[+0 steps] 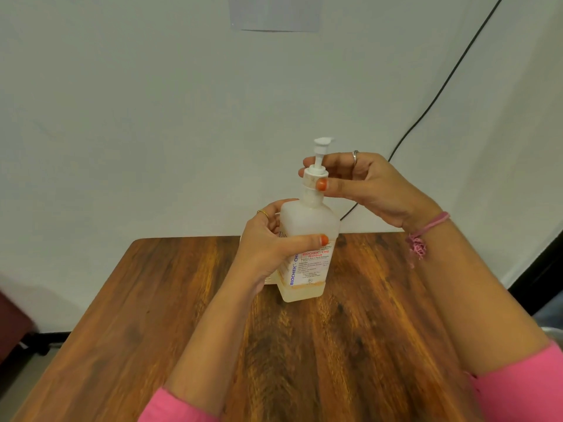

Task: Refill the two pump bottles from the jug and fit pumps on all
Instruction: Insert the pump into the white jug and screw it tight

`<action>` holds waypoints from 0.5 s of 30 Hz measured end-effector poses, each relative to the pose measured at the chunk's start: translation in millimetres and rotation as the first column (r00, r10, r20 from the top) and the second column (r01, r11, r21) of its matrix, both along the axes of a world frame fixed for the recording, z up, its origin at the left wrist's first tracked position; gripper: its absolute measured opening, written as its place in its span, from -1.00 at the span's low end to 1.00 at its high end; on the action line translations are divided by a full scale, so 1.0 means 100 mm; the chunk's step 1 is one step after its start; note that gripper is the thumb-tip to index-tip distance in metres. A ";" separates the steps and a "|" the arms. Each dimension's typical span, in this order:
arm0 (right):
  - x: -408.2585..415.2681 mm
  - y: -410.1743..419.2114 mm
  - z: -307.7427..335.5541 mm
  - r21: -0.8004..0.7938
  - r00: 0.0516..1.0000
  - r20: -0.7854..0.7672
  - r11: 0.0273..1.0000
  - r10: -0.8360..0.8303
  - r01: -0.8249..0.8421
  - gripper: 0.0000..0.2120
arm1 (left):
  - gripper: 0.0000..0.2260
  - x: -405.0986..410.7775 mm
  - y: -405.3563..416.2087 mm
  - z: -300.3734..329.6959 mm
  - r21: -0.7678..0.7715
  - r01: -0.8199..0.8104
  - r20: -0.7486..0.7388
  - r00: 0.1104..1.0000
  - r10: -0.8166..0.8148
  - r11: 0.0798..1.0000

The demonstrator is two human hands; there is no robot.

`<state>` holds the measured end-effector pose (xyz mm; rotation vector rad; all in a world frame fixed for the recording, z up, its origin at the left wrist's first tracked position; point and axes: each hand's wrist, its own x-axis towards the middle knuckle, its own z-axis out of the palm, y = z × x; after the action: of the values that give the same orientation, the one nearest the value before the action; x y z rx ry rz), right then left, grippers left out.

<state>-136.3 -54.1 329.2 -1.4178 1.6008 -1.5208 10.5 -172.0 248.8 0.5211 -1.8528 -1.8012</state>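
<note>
A translucent square handrub bottle with a red and blue label stands upright on the wooden table, a shallow layer of pale liquid at its bottom. My left hand grips its body from the left, thumb across the label. A white pump sits in the bottle's neck, its spout at the top. My right hand pinches the pump's collar between thumb and fingers. Part of another white object shows behind my left hand, mostly hidden. No jug is in view.
A white backdrop hangs behind the table, with a black cable running down it to the table's far edge. A dark chair stands at the left, off the table.
</note>
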 end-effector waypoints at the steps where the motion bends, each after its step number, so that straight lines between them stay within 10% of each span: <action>1: 0.00 0.01 0.01 0.003 1.000 -0.006 1.000 0.000 0.000 -0.60 | -0.33 0.00 0.00 0.01 -0.002 -0.002 -0.001 1.000 0.002 1.000; 15: -0.01 0.01 -0.01 0.008 0.995 -0.088 0.999 -0.043 0.044 -0.66 | -0.39 0.02 0.02 0.08 0.004 -0.020 -0.011 1.000 0.020 1.000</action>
<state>-137.3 -53.2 328.6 -1.4712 1.6993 -1.4914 12.3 -169.6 256.8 0.5277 -1.8306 -1.7918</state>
